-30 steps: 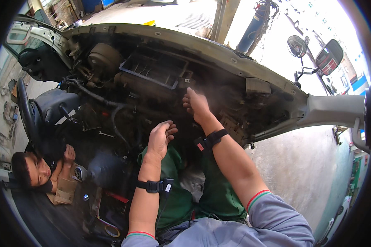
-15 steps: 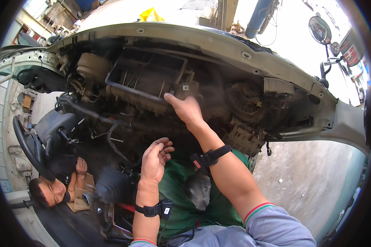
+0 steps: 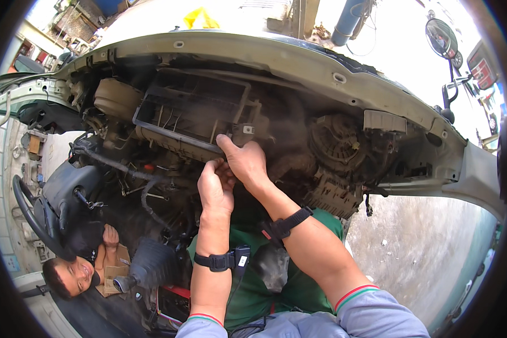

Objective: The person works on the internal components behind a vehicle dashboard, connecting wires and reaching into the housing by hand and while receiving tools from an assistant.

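Observation:
My right hand [image 3: 245,160] is at the lower right corner of a dusty rectangular housing [image 3: 174,138] under the bare dashboard, thumb on its rim and fingers curled underneath, partly hidden. My left hand [image 3: 217,186] is just below that corner, fingers curled upward against the underside; whatever they grip is hidden. Beside the housing are a small metal bracket [image 3: 246,128] and, farther right, a round blower unit [image 3: 335,141]. Dust hazes the area.
A co-worker [image 3: 67,273] lies at lower left beside cardboard, below the steering wheel [image 3: 22,200] and near a gear lever boot [image 3: 152,262]. A connector block [image 3: 335,191] hangs at right. Outside are a blue cylinder [image 3: 346,22] and mirrors [image 3: 441,38].
My left hand has risen to the housing's underside beside my right hand. My right hand has moved slightly down and left onto the corner. The view has shifted, showing more of the blower unit.

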`<move>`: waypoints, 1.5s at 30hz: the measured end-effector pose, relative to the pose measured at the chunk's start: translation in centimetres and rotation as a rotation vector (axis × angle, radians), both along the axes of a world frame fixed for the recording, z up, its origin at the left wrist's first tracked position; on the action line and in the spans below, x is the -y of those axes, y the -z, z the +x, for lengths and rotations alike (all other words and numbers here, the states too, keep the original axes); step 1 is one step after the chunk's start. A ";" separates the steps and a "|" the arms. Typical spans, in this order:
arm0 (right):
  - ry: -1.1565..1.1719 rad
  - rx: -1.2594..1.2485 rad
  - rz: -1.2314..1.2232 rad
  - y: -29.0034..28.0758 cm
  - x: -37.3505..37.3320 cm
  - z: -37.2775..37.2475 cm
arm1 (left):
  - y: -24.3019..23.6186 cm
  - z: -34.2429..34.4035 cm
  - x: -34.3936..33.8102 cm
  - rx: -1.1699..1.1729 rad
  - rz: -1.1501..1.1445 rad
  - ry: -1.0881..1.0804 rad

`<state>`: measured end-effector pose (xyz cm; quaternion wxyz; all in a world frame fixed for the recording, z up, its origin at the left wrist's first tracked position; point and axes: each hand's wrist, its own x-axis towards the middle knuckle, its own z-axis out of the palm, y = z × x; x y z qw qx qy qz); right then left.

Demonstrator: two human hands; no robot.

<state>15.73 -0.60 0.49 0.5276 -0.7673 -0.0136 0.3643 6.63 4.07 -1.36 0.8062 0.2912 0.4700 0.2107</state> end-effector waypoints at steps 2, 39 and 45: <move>0.001 0.018 -0.012 -0.2 -0.1 0.0 | -0.3 0.3 0.3 -0.008 0.035 0.031; -0.139 0.073 0.022 -1.2 1.6 0.6 | -2.1 1.4 0.0 -0.011 0.066 0.116; -0.009 0.298 0.007 -2.0 1.7 1.0 | -2.4 1.8 -0.3 -0.019 0.029 0.057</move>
